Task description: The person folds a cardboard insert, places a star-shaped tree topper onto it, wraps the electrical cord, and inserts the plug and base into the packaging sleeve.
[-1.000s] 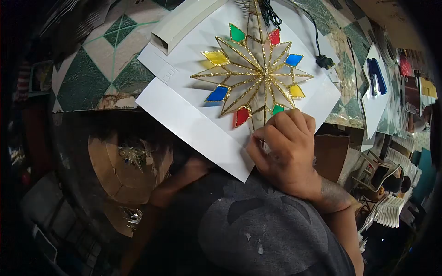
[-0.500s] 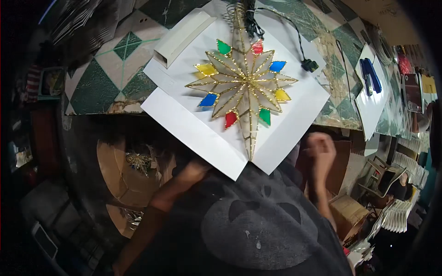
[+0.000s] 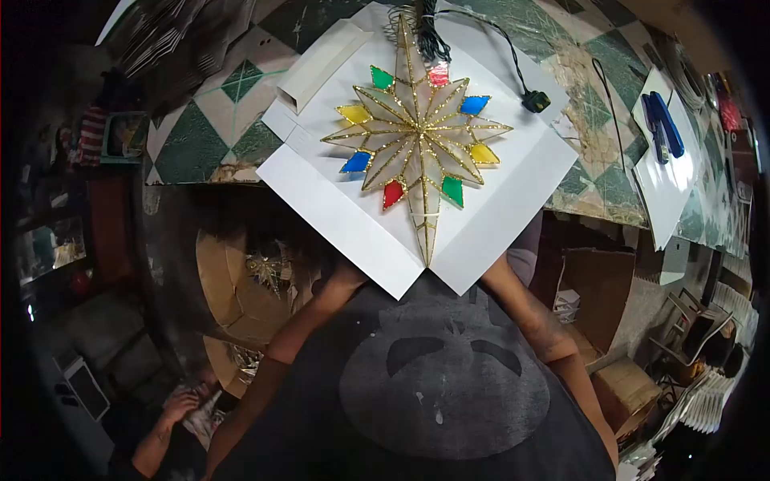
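Observation:
A star lantern (image 3: pixel 421 132) with gold glitter edges and red, blue, yellow and green tips lies on an unfolded white cardboard sheet (image 3: pixel 321 220). The sheet's near corners jut past the table edge. My left hand (image 3: pixel 346 276) is at the sheet's lower left edge, its fingers hidden beneath the cardboard. On the other side, my right hand (image 3: pixel 496 271) is at the lower right edge, with its fingers hidden too. A bundle of dark wire (image 3: pixel 433 40) sits at the star's top, and its cord runs to a black plug (image 3: pixel 535 101).
The green-and-white tiled table (image 3: pixel 180 144) holds a blue stapler (image 3: pixel 664 128) on white card at the right. Below the table are open cardboard boxes (image 3: pixel 220 276) with shiny stars inside. Another person's hand (image 3: pixel 180 403) shows at the lower left. A brown carton (image 3: pixel 626 393) stands lower right.
My right hand has left the star's lower tip and moved down to the sheet's right edge. The lower tip now shows fully. The star and sheet appear farther left, and another person's hand has come into view.

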`<state>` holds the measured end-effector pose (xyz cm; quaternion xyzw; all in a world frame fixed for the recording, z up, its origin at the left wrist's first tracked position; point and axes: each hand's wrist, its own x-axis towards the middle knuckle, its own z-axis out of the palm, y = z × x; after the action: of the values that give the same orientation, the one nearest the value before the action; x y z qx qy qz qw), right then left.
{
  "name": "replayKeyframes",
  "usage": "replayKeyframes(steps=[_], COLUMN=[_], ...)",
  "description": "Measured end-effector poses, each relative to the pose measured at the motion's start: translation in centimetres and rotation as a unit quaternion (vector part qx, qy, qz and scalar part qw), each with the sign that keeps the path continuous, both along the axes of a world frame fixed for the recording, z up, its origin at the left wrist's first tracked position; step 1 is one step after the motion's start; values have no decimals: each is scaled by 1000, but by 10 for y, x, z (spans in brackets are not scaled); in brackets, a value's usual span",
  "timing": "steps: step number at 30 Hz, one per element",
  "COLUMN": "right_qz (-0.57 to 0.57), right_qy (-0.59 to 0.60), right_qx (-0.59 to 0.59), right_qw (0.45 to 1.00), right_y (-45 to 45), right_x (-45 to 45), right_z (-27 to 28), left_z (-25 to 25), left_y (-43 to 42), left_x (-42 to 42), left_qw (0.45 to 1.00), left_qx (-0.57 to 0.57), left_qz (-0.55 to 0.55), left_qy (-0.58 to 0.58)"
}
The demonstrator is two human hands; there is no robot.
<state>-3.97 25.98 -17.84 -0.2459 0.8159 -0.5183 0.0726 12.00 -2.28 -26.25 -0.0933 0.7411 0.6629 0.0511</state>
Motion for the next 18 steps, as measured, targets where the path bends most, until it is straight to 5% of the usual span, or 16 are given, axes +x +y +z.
replayKeyframes(steps=[1,5,10,13,15,18], right_qz=[-1,5,60,68,78,100], right_qy=[-1,-94,-127,-151,-179,-238], right_qx=[0,8,-93,-61,-27,-65], right_qw=[1000,996,986,984,980,964], right_y=[2,3,-17,-15,-10,-4], right_x=[2,9,24,34,39,23], right_z=[1,6,-30,-63,-76,-62], left_z=[-1,-9,0,9,68,82], left_y=[2,10,5,4,-1,7], left_x=[-1,-18,-25,-24,-33,-37], left_qw=[1000,927,816,806,951,971], left_qx=[0,355,550,554,286,215], left_qz=[-1,92,122,128,-28,-24], left_qy=[-1,-80,-129,-162,-111,-104])
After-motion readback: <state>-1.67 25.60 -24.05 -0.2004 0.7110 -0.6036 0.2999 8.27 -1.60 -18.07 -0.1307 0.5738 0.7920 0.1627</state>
